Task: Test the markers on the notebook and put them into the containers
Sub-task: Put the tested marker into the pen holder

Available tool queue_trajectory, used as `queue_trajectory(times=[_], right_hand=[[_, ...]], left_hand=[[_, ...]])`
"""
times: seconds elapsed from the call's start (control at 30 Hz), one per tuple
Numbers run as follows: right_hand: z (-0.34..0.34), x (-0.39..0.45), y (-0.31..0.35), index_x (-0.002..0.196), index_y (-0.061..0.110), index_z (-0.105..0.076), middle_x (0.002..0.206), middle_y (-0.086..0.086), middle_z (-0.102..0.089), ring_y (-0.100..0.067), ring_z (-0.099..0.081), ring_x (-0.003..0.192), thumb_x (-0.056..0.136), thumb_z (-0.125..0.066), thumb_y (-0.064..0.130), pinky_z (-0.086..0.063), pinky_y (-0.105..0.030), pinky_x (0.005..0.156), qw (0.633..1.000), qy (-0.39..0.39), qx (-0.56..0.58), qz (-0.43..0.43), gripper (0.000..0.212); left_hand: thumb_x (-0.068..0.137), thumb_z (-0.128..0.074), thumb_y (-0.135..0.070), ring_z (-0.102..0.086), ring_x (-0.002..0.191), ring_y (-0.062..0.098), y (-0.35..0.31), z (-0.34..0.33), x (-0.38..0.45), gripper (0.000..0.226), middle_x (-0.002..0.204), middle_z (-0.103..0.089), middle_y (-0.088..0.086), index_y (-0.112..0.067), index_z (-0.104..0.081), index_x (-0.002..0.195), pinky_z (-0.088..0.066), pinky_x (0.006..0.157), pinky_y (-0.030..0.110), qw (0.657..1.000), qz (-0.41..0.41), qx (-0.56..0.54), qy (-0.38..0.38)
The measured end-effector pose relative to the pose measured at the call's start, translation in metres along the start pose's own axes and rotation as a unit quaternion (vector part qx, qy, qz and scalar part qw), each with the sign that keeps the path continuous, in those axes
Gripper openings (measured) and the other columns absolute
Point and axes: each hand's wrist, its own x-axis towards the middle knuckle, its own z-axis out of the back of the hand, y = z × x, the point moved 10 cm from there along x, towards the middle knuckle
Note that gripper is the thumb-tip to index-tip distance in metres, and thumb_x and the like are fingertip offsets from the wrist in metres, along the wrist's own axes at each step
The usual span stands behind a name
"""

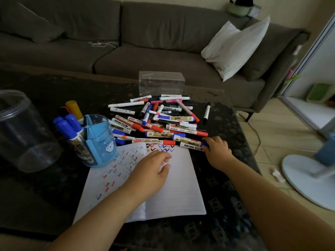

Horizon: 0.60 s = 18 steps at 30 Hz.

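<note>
Both forearms reach in from the near edge over the open notebook (174, 187), which lies on a dark table (45, 196). The left hand (154, 171) rests palm down on the notebook's right page, fingers loosely spread and holding nothing. The right hand (216, 151), just past the notebook's far right corner, has its fingers curled round the blue-capped end of a marker (193, 145). That marker lies flat along the notebook's far edge, its long axis running left to right, the blue cap pointing right into the hand. Behind the notebook's far edge sits the pile of markers (159, 120), lying crisscross in many directions. Zigzag test marks run along the top of the right page and show through the left page. At the notebook's far left corner stands a blue divided holder (97, 140) with blue-capped markers leaning out leftward. Left of that is a clear round jar (23, 131); behind the pile, a clear box (161, 83).
</note>
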Motion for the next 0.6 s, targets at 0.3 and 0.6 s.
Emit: queue_trajectory(times=[0.3,0.6], right_hand=[[0.034,-0.019,0.024,0.116,0.019,-0.051,0.114,-0.001,-0.055,-0.016,-0.053,0.1,0.094,-0.055,0.025,-0.044,-0.03,0.091,0.992,-0.071,0.079,0.061,0.023],[0.065,-0.083,0.079,0.11,0.029,-0.052,0.102,0.004,-0.065,-0.012,-0.063,0.095,0.095,-0.052,0.025,-0.051,-0.031,0.091,0.846,-0.046,0.519,0.116,0.016]], left_hand=[[0.093,-0.053,-0.018,-0.052,0.095,-0.001,0.012,0.013,-0.013,0.027,0.106,-0.055,-0.014,-0.021,-0.058,0.119,-0.036,0.077,0.002,0.998,0.045,-0.048,-0.024],[0.093,-0.052,-0.026,-0.056,0.097,0.002,0.023,0.052,-0.031,0.015,0.103,-0.062,-0.013,-0.031,-0.06,0.104,-0.042,0.076,0.015,0.972,0.146,-0.161,-0.087]])
